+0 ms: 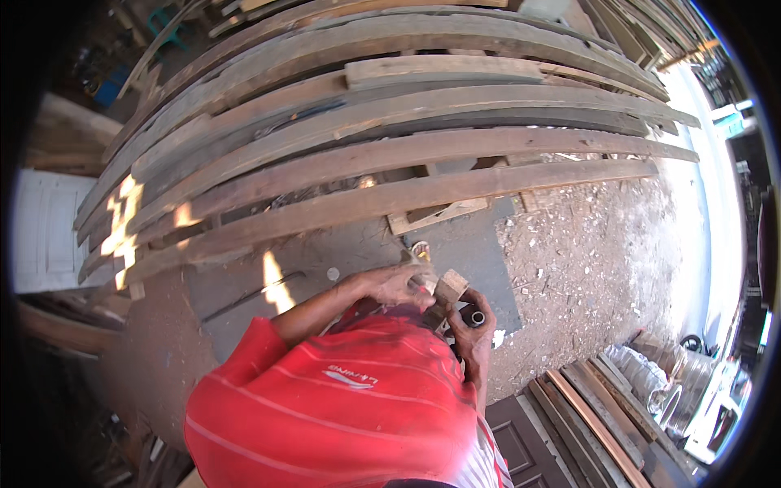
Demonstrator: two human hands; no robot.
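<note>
My left hand (400, 285) is closed in front of my red shirt, its fingers curled beside a small wood block (451, 286). A bit of red shows at its fingers, but what it grips is too small to make out. On the other side of the block, my right hand (473, 332) is wrapped round a dark cylindrical tool (478, 318) with a round, ringed end facing up. The kind of tool does not show. Just beyond my left hand lies a small round object (421, 250) with a pale rim.
Long wooden beams (390, 195) lie side by side across the far side, propped on wood pieces. Grey sheet (480, 244) covers part of the floor, with wood chips to its right. Stacked planks (586, 415) and a dark panelled door (521, 439) lie at the near right.
</note>
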